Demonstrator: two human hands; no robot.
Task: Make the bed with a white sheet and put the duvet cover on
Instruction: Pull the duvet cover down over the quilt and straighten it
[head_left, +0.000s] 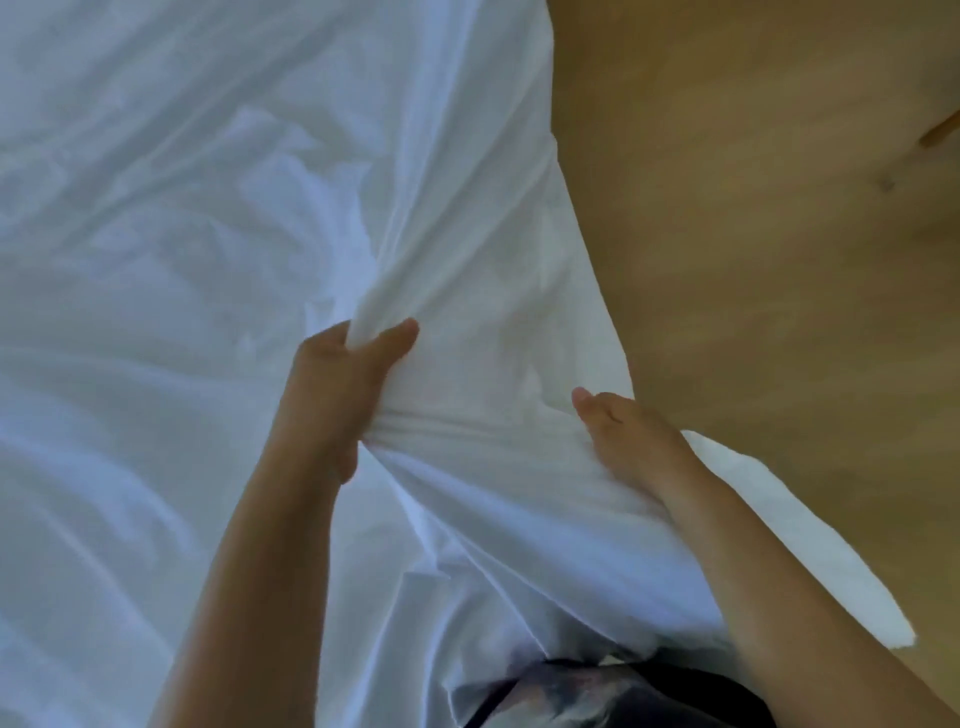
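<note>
White sheet (182, 234) everywhere: it covered the whole left and middle of the view, rumpled, lying from the far edge right down to the person's body. The left hand (337, 384) was closed tight on it, fingers and thumb curled round a thick bunch of cloth gathered up near the centre, and creases fanned out from that fist toward the far left. The right hand (628, 436) sat just to the right and a little nearer, at the sheet's right border, thumb laid flat on top of the cloth while the fingers went out of sight beneath it, so it looked like a pinch on the edge. Between the two hands the cloth was drawn taut in a short band of tight wrinkles. The sheet's free edge ran from far to near and slanted rightward as it came closer, ending in a loose corner low on the right. Beyond that edge lay the wooden floor (753, 260), filling the right side. At the near bottom, between the forearms, a patch of dark clothing (597, 691) showed under the hanging cloth.
</note>
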